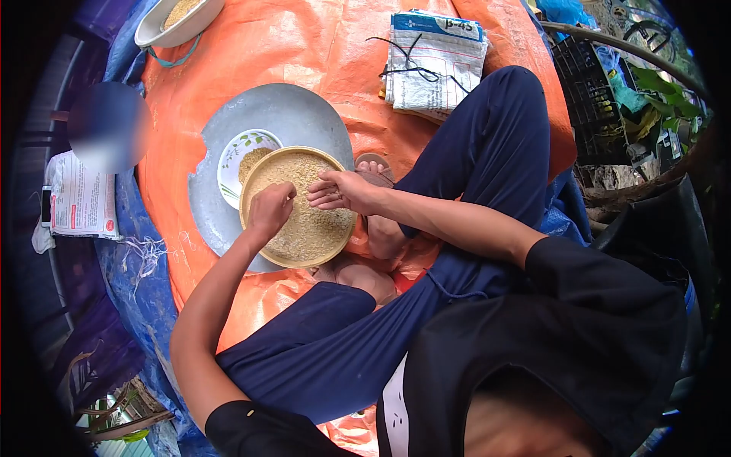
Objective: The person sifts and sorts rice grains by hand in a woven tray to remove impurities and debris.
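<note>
A round, yellow-rimmed sieve or shallow basket [304,228] full of pale grain lies partly on a large grey metal tray [304,107]. Over its left part is my left hand [272,207], with the fingers curled together; whatever they hold is hidden. My right hand [343,190] reaches in from the right above the grain, its fingers stretched out and a few grains seemingly on them. Partly under the basket's upper left edge, a white plate with a green leaf pattern [228,164] holds a small heap of brown grain.
Orange sheeting [304,46] covers the ground. Folded white sacks [438,65] lie at the upper right, a white container of grain [183,27] at the upper left. My bent legs [487,145] flank the tray's right. A printed bag [82,194] and black crate [586,99] stand at the sides.
</note>
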